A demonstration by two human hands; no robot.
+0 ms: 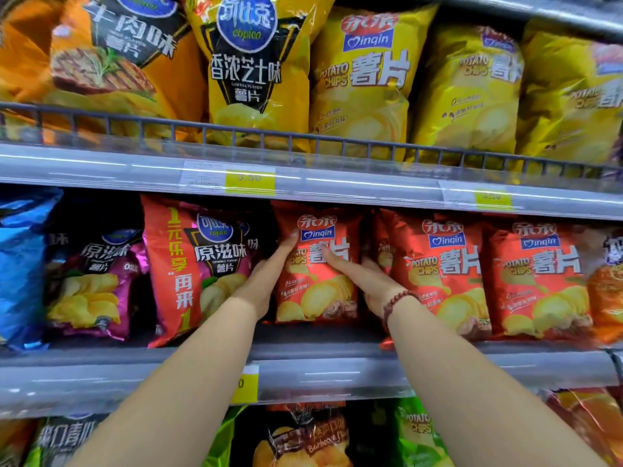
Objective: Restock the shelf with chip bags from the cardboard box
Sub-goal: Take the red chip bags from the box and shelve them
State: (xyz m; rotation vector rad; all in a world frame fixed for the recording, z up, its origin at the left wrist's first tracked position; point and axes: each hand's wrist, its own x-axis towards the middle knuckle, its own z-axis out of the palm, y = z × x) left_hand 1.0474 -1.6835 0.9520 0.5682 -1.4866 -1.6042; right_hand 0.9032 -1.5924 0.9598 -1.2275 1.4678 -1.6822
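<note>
Two bare forearms reached far into the middle shelf (337, 375). The left hand (269, 274) lay flat-fingered against the red chip bag's (317, 291) left edge; the right hand (364, 281), fingers extended, pressed its front, together grasping the upright bag.

on red bag (317, 264): "qinqin", "potato chips", 薯片. same on two red bags (441, 267) to the right and on yellow bags (364, 79) above. on cheese bag (249, 62): "copico", 香浓芝士味, "cheese flavor". on orange bag (111, 52): 牛肉味. on pink-red bag (202, 264): "copico", 原滋味, "original flavor". on price tag (249, 178): "3.50", faint. on lower bag (323, 443): "barbecue", blurred.
</note>
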